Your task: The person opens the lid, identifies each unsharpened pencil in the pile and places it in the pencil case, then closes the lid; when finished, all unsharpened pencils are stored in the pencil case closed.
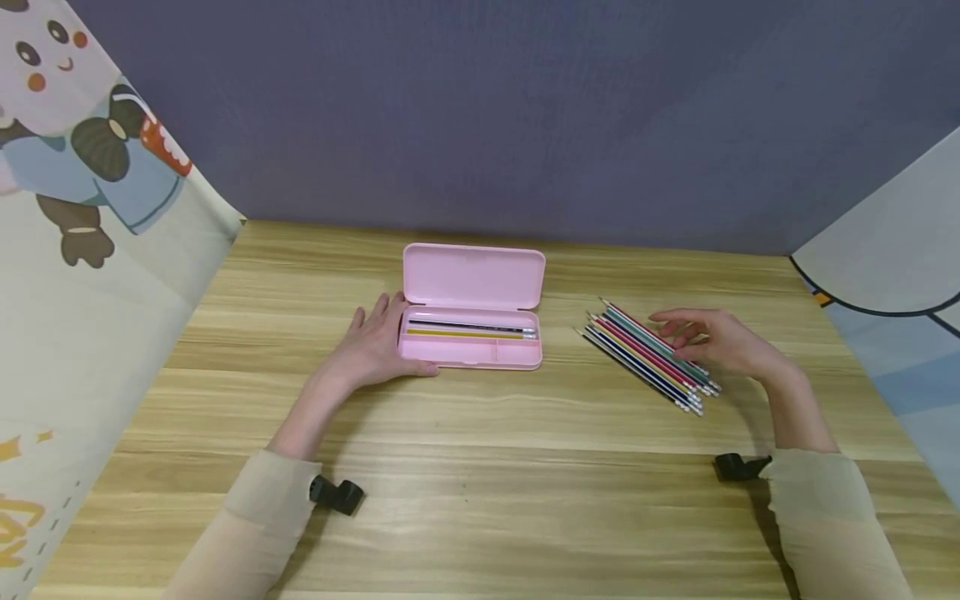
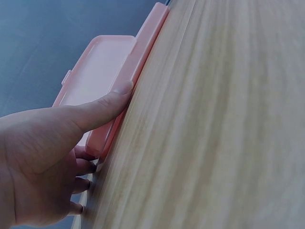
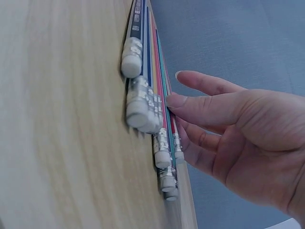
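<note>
A pink pencil case (image 1: 447, 353) lies on the table with its lid (image 1: 474, 277) raised at the back. In its rear compartment lie a dark pencil (image 1: 468, 325) and a yellow pencil (image 1: 465, 334). My left hand (image 1: 372, 348) rests against the case's left end, fingers spread, with the thumb (image 2: 112, 102) along the front wall. Several pencils (image 1: 645, 354) with white erasers (image 3: 137, 114) form a slanted pile to the right. Over the pile's right side is my right hand (image 1: 716, 342), fingers loosely bent. Its thumb tip (image 3: 177, 101) is close to the pencils; contact is unclear.
The wood-grain table (image 1: 465, 475) meets a dark blue backdrop (image 1: 510, 125) behind the case. Cloths with cartoon prints (image 1: 90, 150) hang at both sides. Black wrist cameras (image 1: 337, 495) sit at the sleeve cuffs.
</note>
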`<action>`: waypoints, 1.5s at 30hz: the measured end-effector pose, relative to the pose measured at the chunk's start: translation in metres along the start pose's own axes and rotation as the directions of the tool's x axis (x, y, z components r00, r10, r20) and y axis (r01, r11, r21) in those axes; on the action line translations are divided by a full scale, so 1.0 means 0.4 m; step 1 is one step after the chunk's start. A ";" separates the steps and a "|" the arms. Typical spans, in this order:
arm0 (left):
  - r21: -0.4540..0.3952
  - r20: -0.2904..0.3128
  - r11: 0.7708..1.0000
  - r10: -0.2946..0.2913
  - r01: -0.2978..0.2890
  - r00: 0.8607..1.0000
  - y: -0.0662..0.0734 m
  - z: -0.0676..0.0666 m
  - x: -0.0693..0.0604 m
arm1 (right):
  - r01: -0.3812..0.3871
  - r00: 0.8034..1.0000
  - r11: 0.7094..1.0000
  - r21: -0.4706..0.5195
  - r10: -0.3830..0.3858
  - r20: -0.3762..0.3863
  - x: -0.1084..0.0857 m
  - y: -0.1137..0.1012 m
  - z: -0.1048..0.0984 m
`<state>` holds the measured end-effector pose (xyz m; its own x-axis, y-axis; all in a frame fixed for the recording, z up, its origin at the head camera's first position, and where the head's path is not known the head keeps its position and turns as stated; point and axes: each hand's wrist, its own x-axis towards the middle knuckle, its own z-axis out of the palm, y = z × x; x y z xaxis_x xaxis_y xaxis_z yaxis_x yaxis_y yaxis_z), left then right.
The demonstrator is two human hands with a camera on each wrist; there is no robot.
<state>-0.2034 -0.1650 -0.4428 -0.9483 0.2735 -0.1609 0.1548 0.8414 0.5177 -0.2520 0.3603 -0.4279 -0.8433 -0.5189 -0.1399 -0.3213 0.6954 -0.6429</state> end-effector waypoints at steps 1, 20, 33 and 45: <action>-0.001 0.000 1.000 0.000 0.000 1.000 -0.001 0.000 0.000 | 0.003 1.000 1.000 0.003 -0.003 0.000 0.001 0.001 0.000; 0.001 0.002 1.000 -0.012 0.012 1.000 -0.009 0.002 -0.003 | -0.058 0.998 0.997 -0.048 0.057 -0.010 0.008 -0.008 -0.001; 0.001 -0.003 1.000 -0.008 0.008 1.000 -0.013 0.001 -0.005 | -0.057 0.998 0.968 -0.244 0.056 -0.010 0.024 -0.067 0.005; 0.004 -0.002 1.000 0.001 -0.001 1.000 -0.008 0.004 0.004 | -0.035 0.994 0.992 -0.119 0.022 -0.109 -0.006 -0.054 -0.002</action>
<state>-0.2050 -0.1664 -0.4462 -0.9487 0.2733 -0.1591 0.1565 0.8429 0.5148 -0.2434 0.3470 -0.4131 -0.8920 -0.4463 -0.0715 -0.3403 0.7672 -0.5437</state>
